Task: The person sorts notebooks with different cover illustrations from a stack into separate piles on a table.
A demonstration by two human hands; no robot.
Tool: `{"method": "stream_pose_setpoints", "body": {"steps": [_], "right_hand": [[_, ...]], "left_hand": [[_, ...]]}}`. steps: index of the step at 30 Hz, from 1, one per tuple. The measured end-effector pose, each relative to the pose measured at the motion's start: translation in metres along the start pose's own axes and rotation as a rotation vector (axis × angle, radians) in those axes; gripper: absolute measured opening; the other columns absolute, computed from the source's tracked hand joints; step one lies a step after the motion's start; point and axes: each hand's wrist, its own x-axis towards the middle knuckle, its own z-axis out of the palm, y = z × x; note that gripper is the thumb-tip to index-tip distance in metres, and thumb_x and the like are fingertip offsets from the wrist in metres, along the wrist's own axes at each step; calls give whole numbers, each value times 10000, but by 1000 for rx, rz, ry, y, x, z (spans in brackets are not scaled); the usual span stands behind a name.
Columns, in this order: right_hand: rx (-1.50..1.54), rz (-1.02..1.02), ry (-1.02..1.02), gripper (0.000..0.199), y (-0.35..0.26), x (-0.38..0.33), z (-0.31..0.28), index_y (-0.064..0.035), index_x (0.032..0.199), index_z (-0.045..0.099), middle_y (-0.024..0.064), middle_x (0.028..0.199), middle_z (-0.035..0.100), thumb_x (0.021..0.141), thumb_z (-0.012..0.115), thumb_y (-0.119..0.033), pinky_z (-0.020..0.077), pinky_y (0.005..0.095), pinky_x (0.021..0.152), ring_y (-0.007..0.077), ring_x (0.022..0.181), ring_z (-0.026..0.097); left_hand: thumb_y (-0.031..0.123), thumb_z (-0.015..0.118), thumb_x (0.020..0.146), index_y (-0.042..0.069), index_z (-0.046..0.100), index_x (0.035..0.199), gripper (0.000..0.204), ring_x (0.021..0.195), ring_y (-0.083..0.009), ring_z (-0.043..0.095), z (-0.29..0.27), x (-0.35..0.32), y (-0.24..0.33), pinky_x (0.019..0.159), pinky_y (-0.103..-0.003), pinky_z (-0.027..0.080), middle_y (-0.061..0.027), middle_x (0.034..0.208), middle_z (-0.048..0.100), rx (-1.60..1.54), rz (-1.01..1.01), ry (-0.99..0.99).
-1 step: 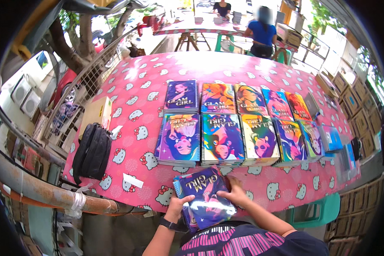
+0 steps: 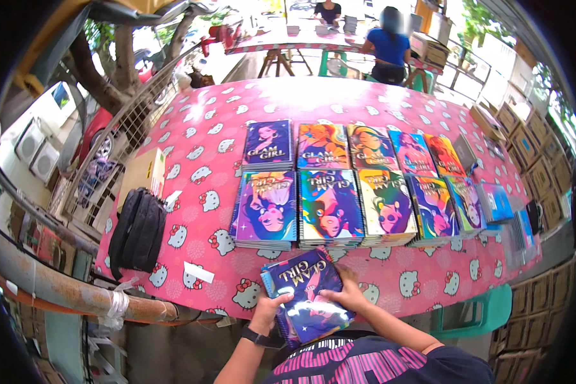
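Observation:
My left hand (image 2: 267, 313) and my right hand (image 2: 344, 291) grip a small stack of spiral notebooks (image 2: 310, 288) from its two sides, in front of my body at the table's near edge. The top cover is dark purple with a drawn figure and glare on it. My thumbs rest on that cover; the fingers beneath are mostly hidden. Just beyond stand two rows of notebook stacks: a purple one (image 2: 265, 211), a multicoloured one (image 2: 331, 208) and a cream one (image 2: 385, 208) are nearest. A dark purple stack (image 2: 267, 144) sits at the back left.
The pink patterned table (image 2: 192, 256) bears a black bag (image 2: 137, 230) and a cardboard box (image 2: 141, 173) at left, and a white paper slip (image 2: 199, 272). A green stool (image 2: 477, 313) is at the right, near stacked cartons (image 2: 534, 307). Two people are at a far table.
The held notebooks sit more evenly on one another, with less of the lower one showing at the left. My right hand has shifted slightly left along the cover.

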Motion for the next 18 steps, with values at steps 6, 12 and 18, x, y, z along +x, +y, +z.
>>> {"method": "stream_pose_setpoints", "body": {"steps": [6, 12, 18], "right_hand": [[1506, 403, -300, 922, 5, -14, -52, 8, 1347, 281, 145, 1220, 489, 607, 806, -158, 411, 363, 962, 231, 1113, 506], [964, -87, 73, 936, 3, -50, -164, -57, 1332, 350, 62, 1174, 523, 513, 802, -78, 377, 338, 963, 182, 1085, 498], [887, -101, 67, 918, 61, -53, -172, -74, 1344, 348, 55, 1191, 511, 548, 805, -109, 354, 323, 979, 176, 1113, 463]], "left_hand": [[-44, 779, 609, 25, 394, 1241, 743, 1043, -186, 556, 46, -37, 10, 911, -331, 458, -96, 1158, 551, 143, 228, -189], [30, 838, 549, 24, 345, 1275, 878, 1165, -229, 476, 103, -21, 12, 996, -365, 387, -143, 1259, 473, 369, 565, -506], [-1, 793, 556, 11, 353, 1264, 835, 1095, -215, 513, 151, 38, -39, 972, -331, 401, -112, 1200, 513, 350, 556, -471]]}}
